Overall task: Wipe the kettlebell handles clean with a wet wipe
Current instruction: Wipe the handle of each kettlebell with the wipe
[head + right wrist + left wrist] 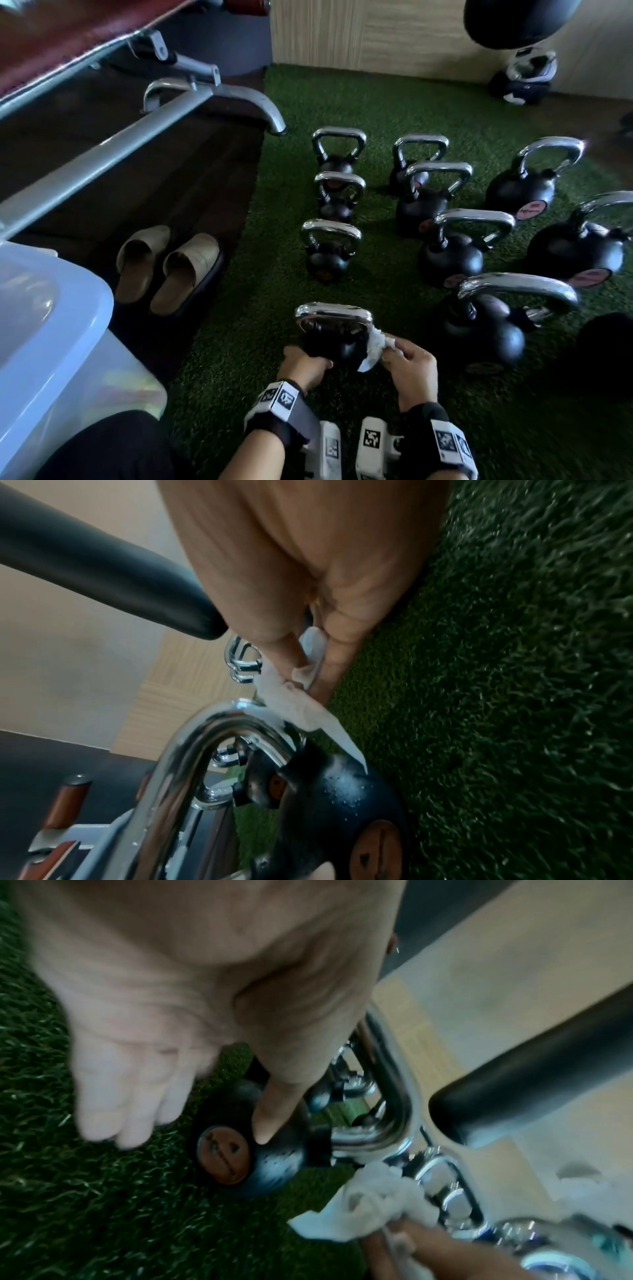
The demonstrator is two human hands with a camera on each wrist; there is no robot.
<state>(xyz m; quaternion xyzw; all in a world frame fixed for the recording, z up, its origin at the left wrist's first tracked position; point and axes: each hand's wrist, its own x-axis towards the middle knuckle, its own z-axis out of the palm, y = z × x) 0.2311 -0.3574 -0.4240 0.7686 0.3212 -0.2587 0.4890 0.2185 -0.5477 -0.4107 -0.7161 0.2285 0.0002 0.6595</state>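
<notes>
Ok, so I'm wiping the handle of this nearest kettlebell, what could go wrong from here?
Your left hand seems to steady the kettlebell with just a thumb on its ball, which shows droplets, so it might slip or tip on the turf. Your right hand pinches a bunched wet wipe against one corner of the handle, so the rest may get missed.

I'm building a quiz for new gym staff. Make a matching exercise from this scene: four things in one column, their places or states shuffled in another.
1 wet wipe
2 slippers
3 nearest kettlebell
4 plastic bin

A on the dark mat beside the turf
B pinched by the right hand against the chrome handle
C left edge of the head view
D touched by the left hand

Pairs: 1-B, 2-A, 3-D, 4-C
</notes>
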